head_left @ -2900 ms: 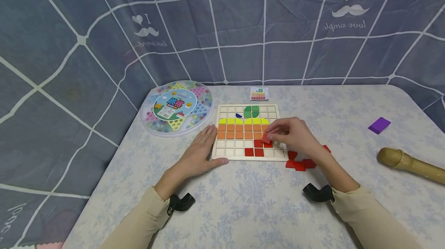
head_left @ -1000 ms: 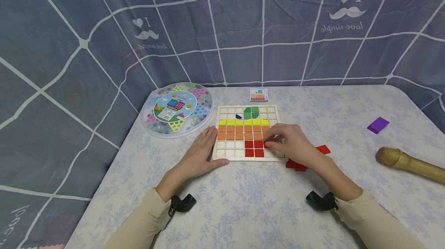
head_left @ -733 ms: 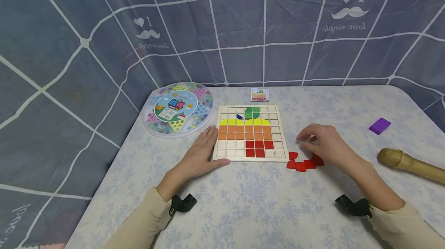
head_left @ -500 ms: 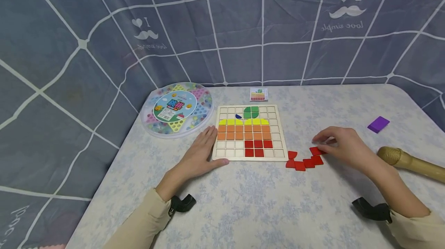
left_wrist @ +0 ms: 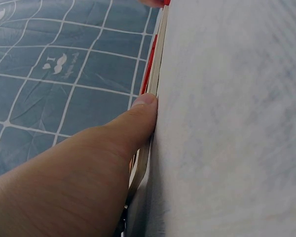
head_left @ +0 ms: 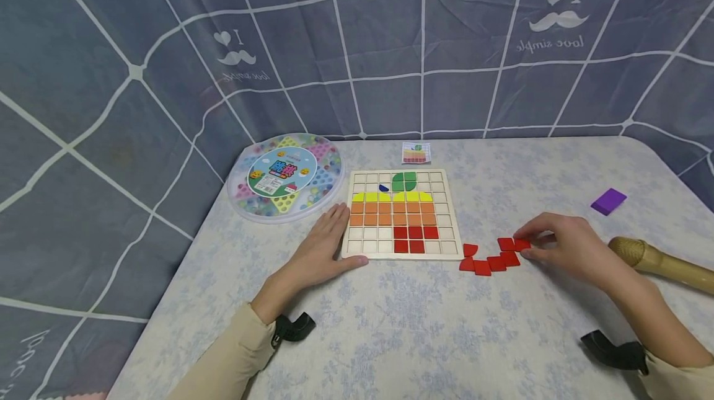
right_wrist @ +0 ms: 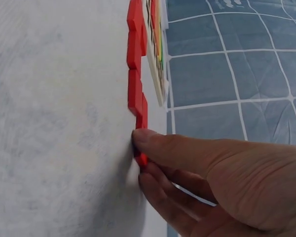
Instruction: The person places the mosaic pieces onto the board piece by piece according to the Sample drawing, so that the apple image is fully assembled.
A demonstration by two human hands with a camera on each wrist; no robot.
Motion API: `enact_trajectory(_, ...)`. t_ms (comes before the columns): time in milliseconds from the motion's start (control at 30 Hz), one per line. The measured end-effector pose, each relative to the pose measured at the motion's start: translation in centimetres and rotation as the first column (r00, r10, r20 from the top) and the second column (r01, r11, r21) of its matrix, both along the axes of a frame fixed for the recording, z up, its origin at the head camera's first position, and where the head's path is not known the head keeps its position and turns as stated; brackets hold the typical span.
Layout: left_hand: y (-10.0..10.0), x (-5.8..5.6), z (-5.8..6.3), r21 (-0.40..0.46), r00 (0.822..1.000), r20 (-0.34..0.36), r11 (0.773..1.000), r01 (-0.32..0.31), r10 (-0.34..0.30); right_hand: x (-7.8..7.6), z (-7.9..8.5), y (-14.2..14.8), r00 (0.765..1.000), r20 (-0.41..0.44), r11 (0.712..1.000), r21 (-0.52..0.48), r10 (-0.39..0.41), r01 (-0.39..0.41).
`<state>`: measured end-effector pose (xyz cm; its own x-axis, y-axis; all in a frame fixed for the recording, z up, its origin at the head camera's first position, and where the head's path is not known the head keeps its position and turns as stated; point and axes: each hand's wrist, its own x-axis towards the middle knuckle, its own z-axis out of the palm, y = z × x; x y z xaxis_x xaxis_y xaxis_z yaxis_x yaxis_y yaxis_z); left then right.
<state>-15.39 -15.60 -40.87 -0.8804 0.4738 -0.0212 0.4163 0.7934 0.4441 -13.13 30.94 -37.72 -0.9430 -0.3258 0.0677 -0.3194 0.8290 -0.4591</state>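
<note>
My left hand (head_left: pixel 320 242) lies at the wooden grid board (head_left: pixel 456 226), fingers straight along its left edge and thumb at the front edge. In the left wrist view the thumb (left_wrist: pixel 145 106) touches the board's side. The board bears green leaf-shaped pieces (head_left: pixel 404 182), a blue piece (head_left: pixel 383 188), a yellow row (head_left: pixel 385 197), orange rows (head_left: pixel 385 214) and several red squares (head_left: pixel 416 232). To its right, my right hand (head_left: pixel 574 248) pinches a red square tile (head_left: pixel 522 244) between thumb and fingers, low at the table; the right wrist view shows this grip close up.
Other loose red tiles (head_left: pixel 495 263) lie between board and right hand. A small picture card (head_left: pixel 416 152) is behind the board. A round marble-game box (head_left: pixel 329 195) stands left, a purple block (head_left: pixel 608 201) and a gold microphone (head_left: pixel 658 263) right. A grid-patterned curtain (head_left: pixel 379 46) hangs behind.
My right hand has set a red tile into the board, let go, moved right to the loose red tiles and taken hold of another. The left hand has stayed at the board.
</note>
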Motion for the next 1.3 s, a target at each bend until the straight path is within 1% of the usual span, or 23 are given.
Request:
enact_trajectory(167, 0.0, 0.0, 0.1, -0.004, 1.000, -0.001, 1.000, 0.002, -0.002, 0.2, -0.3, 0.1, 0.998, -0.056, 1.000, 0.016, -0.010, 0.011)
enact_trajectory(267, 0.0, 0.1, 0.2, -0.002, 1.000, 0.000, 1.000, 0.003, -0.003, 0.2, -0.5, 0.3, 0.993, -0.115, 1.000, 0.022, -0.017, 0.019)
enact_trajectory(400, 0.0, 0.1, 0.2, 0.001, 1.000, 0.004, 1.000, 0.004, -0.004, 0.3, -0.6, 0.2, 0.978, -0.203, 0.999, 0.014, -0.038, 0.041)
enact_trajectory(467, 0.0, 0.1, 0.2, 0.002, 1.000, 0.004, 1.000, 0.004, -0.004, 0.3, -0.5, -0.1, 0.971, -0.236, 0.999, -0.009, -0.033, 0.031)
enact_trajectory(567, 0.0, 0.2, 0.3, 0.001, 1.000, 0.004, 1.000, 0.003, -0.003, 0.0, -0.3, -1.1, 0.964, -0.268, 0.999, -0.040, -0.002, -0.009)
enact_trajectory(600, 0.0, 0.1, 0.3, 0.001, 1.000, 0.003, 1.000, 0.002, -0.002, -0.1, -0.2, -1.6, 0.963, -0.269, 0.999, -0.045, 0.010, -0.023)
enact_trajectory(667, 0.0, 0.1, 0.3, 0.002, 1.000, 0.003, 1.000, 0.002, -0.002, -0.4, 0.0, -2.8, 0.969, -0.246, 0.997, -0.051, 0.035, -0.049)
enact_trajectory(767, 0.0, 0.1, 0.2, 0.001, 1.000, 0.002, 1.000, 0.002, -0.002, -0.9, 0.3, -4.9, 0.981, -0.185, 0.996, -0.045, 0.064, -0.073)
enact_trajectory(867, 0.0, 0.0, 0.1, 0.003, 1.000, 0.000, 1.000, 0.002, -0.002, -1.4, 0.5, -7.1, 0.985, -0.135, 0.992, -0.047, 0.108, -0.116)
enact_trajectory(1033, -0.1, 0.0, 0.0, 0.009, 1.000, -0.001, 1.000, 0.003, -0.003, -2.3, 0.4, -10.7, 0.978, -0.085, 0.979, -0.064, 0.188, -0.194)
enact_trajectory(1100, -0.1, 0.0, 0.1, 0.009, 1.000, -0.001, 1.000, 0.004, -0.004, -2.6, 0.2, -12.1, 0.974, -0.080, 0.972, -0.080, 0.214, -0.220)
enact_trajectory(1300, 0.0, 0.0, 0.1, 0.005, 1.000, 0.005, 1.000, 0.002, -0.002, -3.4, -0.1, -15.8, 0.966, -0.078, 0.960, -0.120, 0.246, -0.255)
